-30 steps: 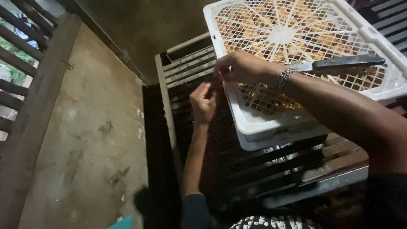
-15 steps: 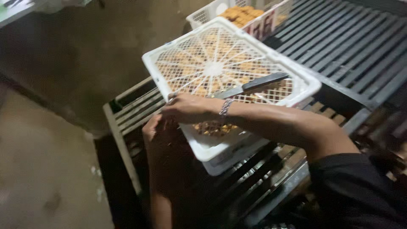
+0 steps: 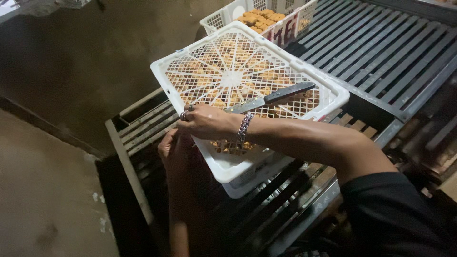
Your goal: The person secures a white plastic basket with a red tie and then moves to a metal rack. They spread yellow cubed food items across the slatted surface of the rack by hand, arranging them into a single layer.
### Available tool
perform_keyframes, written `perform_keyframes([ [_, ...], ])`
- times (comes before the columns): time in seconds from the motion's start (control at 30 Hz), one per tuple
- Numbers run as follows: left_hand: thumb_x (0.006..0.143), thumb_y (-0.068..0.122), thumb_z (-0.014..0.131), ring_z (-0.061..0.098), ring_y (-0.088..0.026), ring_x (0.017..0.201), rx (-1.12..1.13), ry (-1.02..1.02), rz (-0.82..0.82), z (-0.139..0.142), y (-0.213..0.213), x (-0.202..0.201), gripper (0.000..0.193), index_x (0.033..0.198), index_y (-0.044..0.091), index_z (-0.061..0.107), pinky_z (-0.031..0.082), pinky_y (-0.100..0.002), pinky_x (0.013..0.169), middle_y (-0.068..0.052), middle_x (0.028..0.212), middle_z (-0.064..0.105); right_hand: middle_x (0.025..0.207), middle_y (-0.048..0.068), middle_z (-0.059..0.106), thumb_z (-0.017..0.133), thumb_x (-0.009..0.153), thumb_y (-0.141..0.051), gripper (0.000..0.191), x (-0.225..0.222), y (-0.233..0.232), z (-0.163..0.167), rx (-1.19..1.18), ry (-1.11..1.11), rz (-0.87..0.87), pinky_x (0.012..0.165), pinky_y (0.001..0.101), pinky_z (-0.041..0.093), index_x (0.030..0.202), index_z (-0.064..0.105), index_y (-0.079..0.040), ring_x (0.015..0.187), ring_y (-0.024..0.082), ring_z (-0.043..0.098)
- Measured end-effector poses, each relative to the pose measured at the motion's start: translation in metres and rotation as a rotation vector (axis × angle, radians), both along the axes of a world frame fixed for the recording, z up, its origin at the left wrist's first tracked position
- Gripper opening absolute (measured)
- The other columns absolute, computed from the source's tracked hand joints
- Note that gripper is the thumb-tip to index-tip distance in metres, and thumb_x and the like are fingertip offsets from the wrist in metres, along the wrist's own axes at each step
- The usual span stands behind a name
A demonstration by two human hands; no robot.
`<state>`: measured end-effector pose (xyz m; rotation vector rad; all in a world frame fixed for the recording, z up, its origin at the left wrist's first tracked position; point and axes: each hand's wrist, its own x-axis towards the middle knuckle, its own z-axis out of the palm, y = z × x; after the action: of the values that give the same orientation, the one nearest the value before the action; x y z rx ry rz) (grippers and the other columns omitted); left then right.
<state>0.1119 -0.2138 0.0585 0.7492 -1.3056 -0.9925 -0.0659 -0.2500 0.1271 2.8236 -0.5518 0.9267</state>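
A white lattice crate [image 3: 167,70] lies upside down over a second white crate [image 3: 247,183], and orange-brown pieces show through the mesh. A dark-handled knife [image 3: 273,99] lies flat on the lattice. My right hand [image 3: 204,121], with rings and a bead bracelet, grips the top crate's near left corner. My left hand [image 3: 170,146] reaches up from below and holds the stacked crates' left side; its fingers are partly hidden in shadow.
The crates rest on a dark slatted rack [image 3: 381,52] that runs to the back right. Another white crate [image 3: 220,19] with orange-brown pieces [image 3: 257,16] stands behind. A concrete floor [image 3: 43,190] and a dark wall lie to the left.
My head has turned, so the crates now sit in mid-frame and the rear crate shows. Both hands stay on the near left corner, and the knife still lies on the lattice.
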Motion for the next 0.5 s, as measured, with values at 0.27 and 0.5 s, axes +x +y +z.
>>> perform_keyframes([
  [0.27, 0.095, 0.033, 0.069, 0.064, -0.013, 0.066, 0.197, 0.285, -0.122, -0.029, -0.037, 0.000, 0.028, 0.092, 0.006, 0.068, 0.054, -0.031, 0.056, -0.003, 0.079, 0.068, 0.073, 0.009, 0.067, 0.053, 0.108, -0.017, 0.019, -0.006, -0.008, 0.005, -0.014, 0.074, -0.029, 0.048, 0.0356, 0.055, 0.097, 0.063, -0.005, 0.058, 0.019, 0.062],
  [0.5, 0.104, 0.022, 0.068, 0.055, -0.012, 0.078, -0.097, 0.297, -0.259, -0.042, -0.039, 0.004, 0.019, 0.098, 0.006, 0.061, 0.048, -0.031, 0.070, -0.004, 0.088, 0.062, 0.075, 0.010, 0.067, 0.052, 0.110, -0.021, 0.025, -0.026, -0.002, 0.031, 0.341, 0.181, -0.061, 0.048, 0.0337, 0.053, 0.097, 0.068, -0.007, 0.053, 0.016, 0.064],
])
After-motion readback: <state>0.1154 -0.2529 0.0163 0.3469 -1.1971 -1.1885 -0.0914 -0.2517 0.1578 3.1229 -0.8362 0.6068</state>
